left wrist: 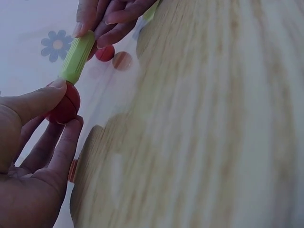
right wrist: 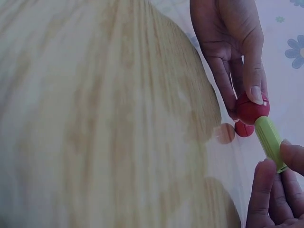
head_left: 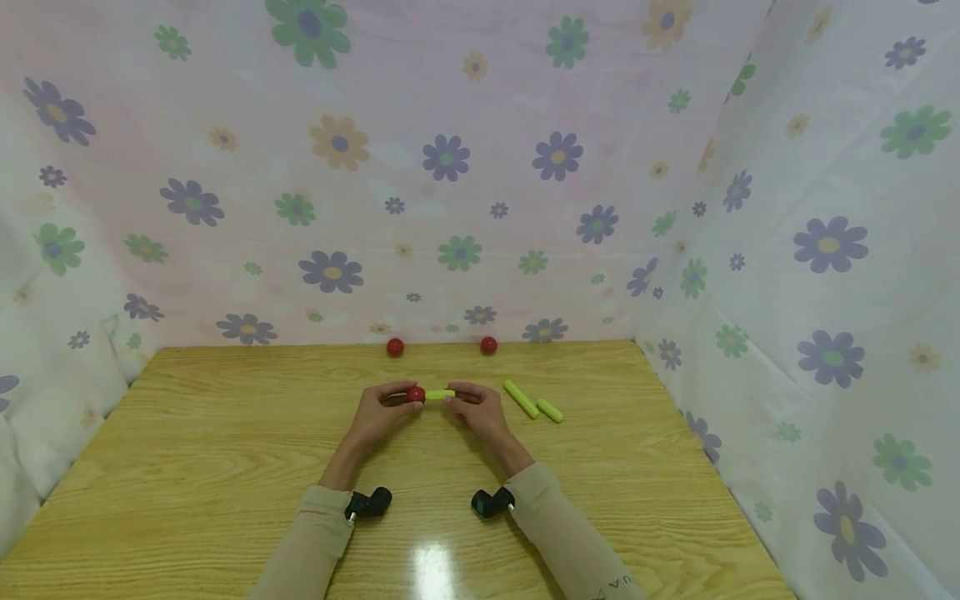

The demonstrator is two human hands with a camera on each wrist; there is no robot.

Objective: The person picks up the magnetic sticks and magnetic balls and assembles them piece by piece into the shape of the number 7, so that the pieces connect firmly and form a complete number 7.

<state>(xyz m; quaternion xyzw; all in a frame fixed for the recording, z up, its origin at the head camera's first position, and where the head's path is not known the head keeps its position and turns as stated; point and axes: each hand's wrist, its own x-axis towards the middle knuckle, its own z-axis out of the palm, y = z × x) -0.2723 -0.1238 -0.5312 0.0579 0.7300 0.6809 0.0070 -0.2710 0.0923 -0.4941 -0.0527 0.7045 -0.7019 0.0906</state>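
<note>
My left hand (head_left: 381, 414) pinches a red ball (head_left: 416, 395) between thumb and fingertips. A short ribbed yellow-green stick (head_left: 437, 395) meets the ball's right side. At the stick's other end, my right hand (head_left: 480, 410) grips it with thumb and fingers. In the left wrist view the stick (left wrist: 77, 58) rises from the ball (left wrist: 65, 105) in one line. The right wrist view has the stick's (right wrist: 269, 137) near end against the ball (right wrist: 252, 108), with the thumb on the ball's face. Both hands are raised over the wooden table.
Two more red balls, one at left (head_left: 395, 347) and one at right (head_left: 488, 345), sit along the table's back edge. Right of my right hand lie a longer yellow-green stick (head_left: 521, 399) and a shorter one (head_left: 550, 410). Flowered cloth (head_left: 405, 233) hangs behind the wooden table (head_left: 225, 433).
</note>
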